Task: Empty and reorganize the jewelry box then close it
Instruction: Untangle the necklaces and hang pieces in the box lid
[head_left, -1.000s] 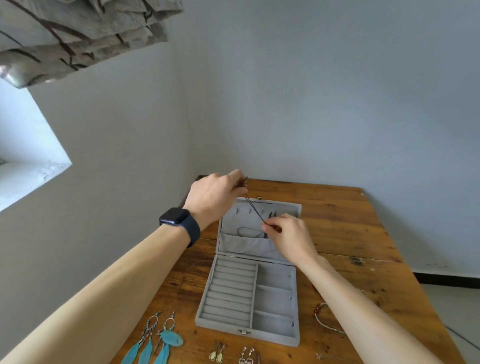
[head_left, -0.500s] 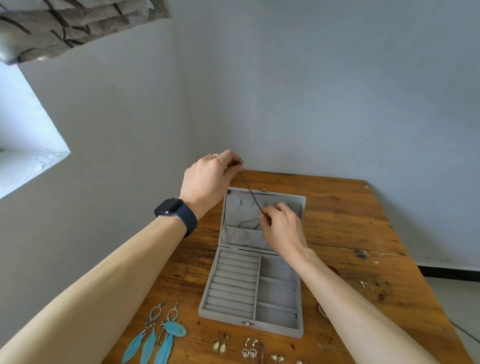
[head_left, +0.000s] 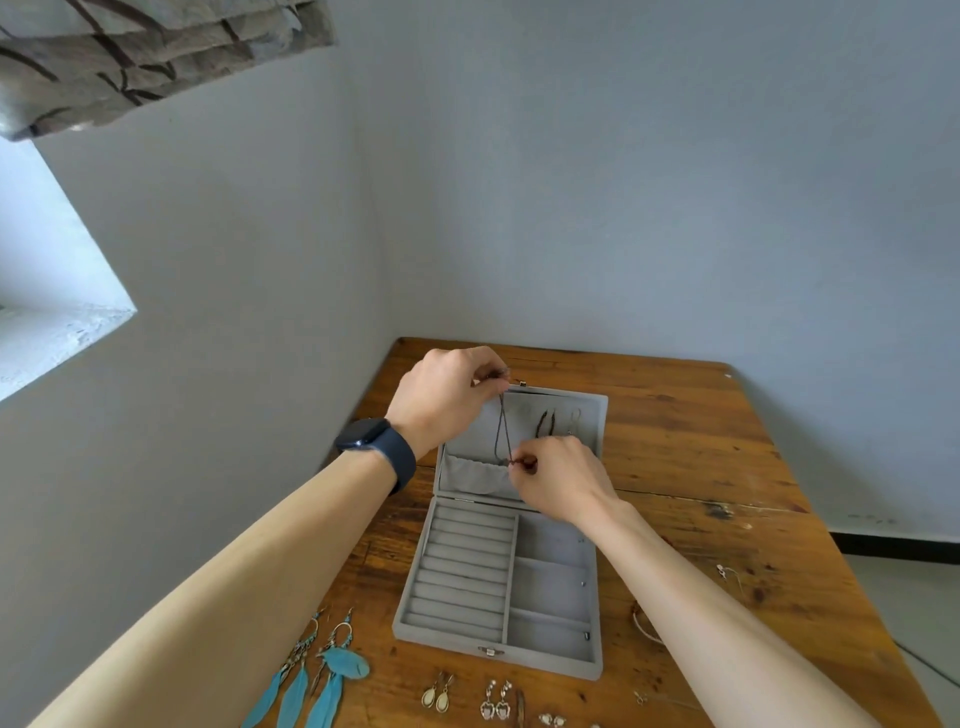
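The left hand (head_left: 445, 395) has at its wrist a dark blue smartwatch (head_left: 375, 447); both forearms are bare.

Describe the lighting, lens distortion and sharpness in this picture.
Head view: soft daylight enters from the window recess at left, with no hard glare on the wooden table; the wide-angle lens stretches both forearms toward the lower corners; the left hand and right hand look sharp, but the thin necklace they pinch is barely resolved, and the feather earrings are cropped at the bottom edge.
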